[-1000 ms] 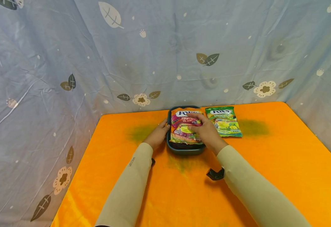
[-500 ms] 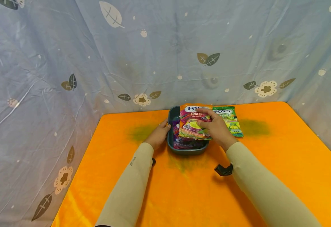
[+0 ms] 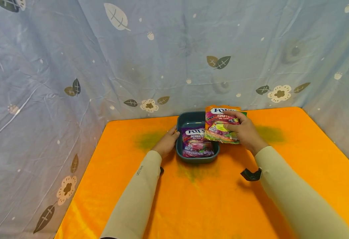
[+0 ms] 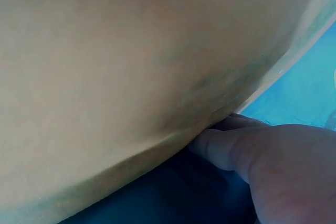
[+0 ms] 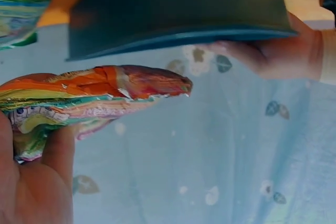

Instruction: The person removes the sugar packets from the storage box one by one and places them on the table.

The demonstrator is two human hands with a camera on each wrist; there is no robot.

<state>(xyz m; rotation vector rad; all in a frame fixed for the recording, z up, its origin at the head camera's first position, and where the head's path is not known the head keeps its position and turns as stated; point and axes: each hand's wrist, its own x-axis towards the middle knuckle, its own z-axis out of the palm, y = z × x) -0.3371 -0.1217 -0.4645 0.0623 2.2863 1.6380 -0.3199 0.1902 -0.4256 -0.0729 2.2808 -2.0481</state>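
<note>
An orange and purple Fox's Fruits candy bag (image 3: pixel 214 121) hangs over the right rim of a dark teal tub (image 3: pixel 198 160). My right hand (image 3: pixel 249 133) pinches that bag by its right side, thumb below and fingers across the front. In the right wrist view the candy bag (image 5: pixel 105 90) is seen edge-on between thumb and fingers, apart from the tub (image 5: pixel 178 14). Inside the tub lies a purple Fox's Berries candy bag (image 3: pixel 195 142), face up. My left hand (image 3: pixel 167 141) grips the tub's left rim; in the left wrist view its thumb (image 4: pixel 220 148) meets the edge.
A green candy bag (image 5: pixel 21 17) lies on the table right of the tub, mostly hidden in the head view behind the held bag. The orange table (image 3: pixel 192 205) ends at a blue patterned curtain (image 3: pixel 162 59) behind and at both sides.
My right hand has lifted the Fruits bag out of the tub and carried it to the right, over the green bag. The Berries bag has come into sight. The left hand stays put.
</note>
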